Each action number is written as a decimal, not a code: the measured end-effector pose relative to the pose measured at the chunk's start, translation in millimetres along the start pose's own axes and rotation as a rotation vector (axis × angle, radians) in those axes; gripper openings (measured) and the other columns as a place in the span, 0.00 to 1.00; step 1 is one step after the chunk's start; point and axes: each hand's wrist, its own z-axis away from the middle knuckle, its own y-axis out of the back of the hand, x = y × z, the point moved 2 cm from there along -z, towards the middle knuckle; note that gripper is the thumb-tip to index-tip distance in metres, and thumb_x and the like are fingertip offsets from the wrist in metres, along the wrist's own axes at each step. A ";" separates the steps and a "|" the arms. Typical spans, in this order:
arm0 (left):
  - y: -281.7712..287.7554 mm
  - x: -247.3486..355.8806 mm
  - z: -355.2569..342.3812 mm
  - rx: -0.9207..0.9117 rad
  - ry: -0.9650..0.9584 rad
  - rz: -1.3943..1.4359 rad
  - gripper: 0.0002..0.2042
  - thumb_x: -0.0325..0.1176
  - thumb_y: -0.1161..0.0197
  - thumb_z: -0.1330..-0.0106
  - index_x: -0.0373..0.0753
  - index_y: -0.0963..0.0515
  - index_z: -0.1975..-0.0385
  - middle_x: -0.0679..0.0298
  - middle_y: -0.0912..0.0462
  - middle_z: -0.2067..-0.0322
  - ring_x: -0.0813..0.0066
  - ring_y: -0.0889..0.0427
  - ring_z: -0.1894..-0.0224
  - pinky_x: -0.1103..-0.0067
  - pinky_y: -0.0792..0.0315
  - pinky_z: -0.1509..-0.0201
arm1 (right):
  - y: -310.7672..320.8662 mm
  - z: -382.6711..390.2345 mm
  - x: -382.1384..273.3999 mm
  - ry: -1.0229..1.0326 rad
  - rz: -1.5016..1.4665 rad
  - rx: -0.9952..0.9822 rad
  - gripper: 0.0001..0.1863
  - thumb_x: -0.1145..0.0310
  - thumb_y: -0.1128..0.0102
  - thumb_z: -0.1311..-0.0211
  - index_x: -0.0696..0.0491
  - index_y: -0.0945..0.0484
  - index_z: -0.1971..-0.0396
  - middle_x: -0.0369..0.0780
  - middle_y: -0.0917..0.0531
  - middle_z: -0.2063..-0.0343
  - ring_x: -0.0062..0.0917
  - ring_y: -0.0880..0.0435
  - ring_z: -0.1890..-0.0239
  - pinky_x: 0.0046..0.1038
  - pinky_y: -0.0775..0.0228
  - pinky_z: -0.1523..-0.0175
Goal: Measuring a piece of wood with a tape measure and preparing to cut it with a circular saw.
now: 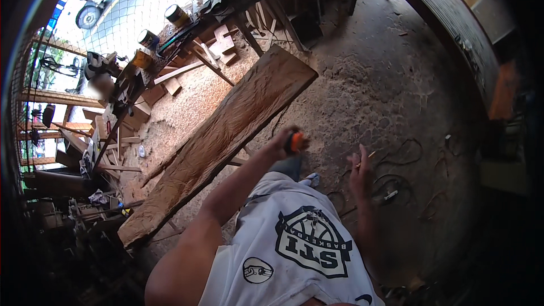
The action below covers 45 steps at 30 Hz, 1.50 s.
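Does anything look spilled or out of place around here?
Yes: pale wood shavings litter the dark grey floor beside the long brown wooden slab, and angular pale wooden offcuts lie jumbled, not stacked, under the dark workbench.

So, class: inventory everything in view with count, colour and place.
long irregular wooden slab: one, brown, left of centre
small handheld object: one, orange and black, centre
slim stick: one, yellowish, right of centre
long workbench: one, dark, upper left
round cans: three, mixed colours, on workbench
wooden offcuts: many, brown, around workbench
loose shavings: uncountable, tan, on floor
ridged panel: one, brown, upper right
cord loops: several, dark, right
printed jersey: one, white, lower centre
left hand: one, bare, gripping object
right hand: one, bare, beside stick
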 end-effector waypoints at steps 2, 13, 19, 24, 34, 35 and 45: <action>14.4 55.9 2.9 0.056 -0.136 0.099 0.21 0.50 0.39 0.28 0.36 0.20 0.53 0.51 0.10 0.56 0.57 0.09 0.53 0.62 0.12 0.60 | 16.5 -27.4 16.1 -0.119 0.104 -0.114 0.29 0.54 0.48 0.18 0.55 0.32 0.28 0.53 0.11 0.56 0.47 0.09 0.54 0.46 0.22 0.49; 27.2 521.2 -42.8 0.811 -1.266 -1.025 0.26 0.53 0.25 0.36 0.37 0.18 0.51 0.53 0.12 0.59 0.63 0.12 0.56 0.64 0.18 0.54 | 50.2 -69.7 104.1 -0.251 0.304 -0.033 0.17 0.58 0.42 0.22 0.57 0.16 0.53 0.52 0.12 0.62 0.51 0.12 0.55 0.44 0.22 0.50; 57.4 701.3 -118.5 0.972 -1.250 -1.699 0.33 0.57 0.41 0.26 0.39 0.26 0.31 0.46 0.20 0.36 0.45 0.23 0.33 0.58 0.29 0.30 | 47.3 18.1 145.1 -0.621 0.341 0.062 0.16 0.59 0.41 0.23 0.57 0.16 0.52 0.51 0.12 0.60 0.45 0.11 0.55 0.41 0.22 0.50; 60.5 716.2 -168.5 1.268 -1.452 -2.195 0.36 0.57 0.42 0.24 0.34 0.34 0.26 0.40 0.28 0.30 0.47 0.27 0.28 0.60 0.34 0.24 | -0.9 134.2 206.5 -1.119 0.086 0.029 0.17 0.61 0.42 0.25 0.62 0.15 0.64 0.52 0.12 0.70 0.48 0.10 0.63 0.45 0.21 0.55; 20.1 683.3 -182.0 1.063 -1.663 -2.065 0.34 0.53 0.41 0.23 0.34 0.35 0.27 0.43 0.26 0.34 0.54 0.21 0.36 0.64 0.27 0.33 | -14.1 70.0 204.2 -1.110 0.208 -0.134 0.19 0.68 0.43 0.33 0.60 0.21 0.46 0.58 0.12 0.60 0.53 0.11 0.54 0.50 0.21 0.51; 3.3 665.6 -192.1 0.983 -1.731 -1.986 0.33 0.52 0.41 0.23 0.34 0.34 0.28 0.43 0.26 0.35 0.54 0.21 0.37 0.64 0.27 0.34 | -6.6 44.8 203.9 -0.957 0.191 -0.094 0.24 0.70 0.45 0.35 0.55 0.24 0.39 0.56 0.13 0.54 0.50 0.12 0.53 0.47 0.21 0.48; -34.0 295.9 -219.7 0.379 -1.473 -1.782 0.26 0.46 0.35 0.23 0.30 0.24 0.37 0.45 0.16 0.49 0.56 0.15 0.50 0.68 0.21 0.44 | 107.1 -160.6 203.3 -0.526 0.004 0.291 0.16 0.58 0.43 0.28 0.52 0.23 0.50 0.56 0.13 0.56 0.53 0.13 0.52 0.52 0.23 0.52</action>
